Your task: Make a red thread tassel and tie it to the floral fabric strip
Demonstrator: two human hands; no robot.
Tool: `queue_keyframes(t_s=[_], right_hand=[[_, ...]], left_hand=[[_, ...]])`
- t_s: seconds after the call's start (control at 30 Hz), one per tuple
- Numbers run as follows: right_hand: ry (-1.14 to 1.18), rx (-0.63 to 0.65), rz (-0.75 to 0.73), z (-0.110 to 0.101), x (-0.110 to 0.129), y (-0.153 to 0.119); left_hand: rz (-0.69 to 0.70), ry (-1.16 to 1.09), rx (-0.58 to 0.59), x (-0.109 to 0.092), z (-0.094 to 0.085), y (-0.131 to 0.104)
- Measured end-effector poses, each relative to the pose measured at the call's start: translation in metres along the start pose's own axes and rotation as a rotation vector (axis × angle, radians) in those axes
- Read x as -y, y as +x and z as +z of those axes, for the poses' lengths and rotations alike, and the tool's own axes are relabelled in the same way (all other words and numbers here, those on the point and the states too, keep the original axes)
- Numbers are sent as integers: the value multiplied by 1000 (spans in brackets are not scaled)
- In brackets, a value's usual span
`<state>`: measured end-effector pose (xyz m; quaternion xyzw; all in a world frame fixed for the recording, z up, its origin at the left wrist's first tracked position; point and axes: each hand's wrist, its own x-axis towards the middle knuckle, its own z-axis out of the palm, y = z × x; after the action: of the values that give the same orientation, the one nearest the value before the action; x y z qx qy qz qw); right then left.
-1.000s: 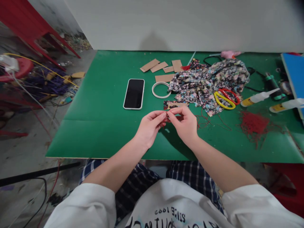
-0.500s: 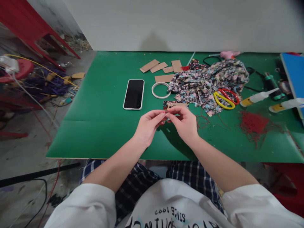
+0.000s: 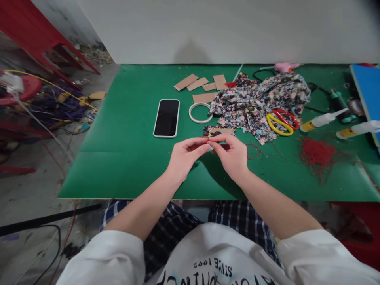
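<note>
My left hand [image 3: 186, 156] and my right hand [image 3: 230, 154] meet fingertip to fingertip over the near part of the green table [image 3: 127, 170]. Both are closed in a pinch on red string [image 3: 208, 141], most of which my fingers hide. Loose red strands [image 3: 253, 150] trail on the table to the right of my right hand. Just beyond my fingertips lies a small floral fabric piece [image 3: 208, 130] with a strip of brown cardboard on it. A white-framed phone [image 3: 166, 118] lies beyond my left hand, and a white tape ring [image 3: 191, 113] is beside it.
Cardboard pieces [image 3: 204, 97] lie toward the back. Crumpled floral cloth [image 3: 258, 99] carries red-and-yellow scissors [image 3: 279, 127]. At the right are a red thread heap [image 3: 317, 154], two glue bottles [image 3: 319, 122] and a green-and-black tool [image 3: 340, 105]. A white wall [image 3: 222, 31] bounds the table's back.
My fingertips have shifted slightly and pressed closer together, so less of the red string shows between them. The things on the table stay where they were.
</note>
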<state>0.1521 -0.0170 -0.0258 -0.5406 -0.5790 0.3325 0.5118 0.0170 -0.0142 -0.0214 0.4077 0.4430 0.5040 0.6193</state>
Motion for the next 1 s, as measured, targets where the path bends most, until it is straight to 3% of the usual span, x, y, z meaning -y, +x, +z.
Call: queue_keyframes(t_s=[0.33, 0.67, 1.0], right_hand=[[-32, 57, -60, 1, -3, -2], [-21, 93, -103, 2, -1, -3], [-118, 142, -215, -1, 2, -2]], left_hand=[[94, 129, -97, 0, 2, -2], [52, -93, -135, 2, 1, 0], [70, -139, -154, 1, 1, 1]])
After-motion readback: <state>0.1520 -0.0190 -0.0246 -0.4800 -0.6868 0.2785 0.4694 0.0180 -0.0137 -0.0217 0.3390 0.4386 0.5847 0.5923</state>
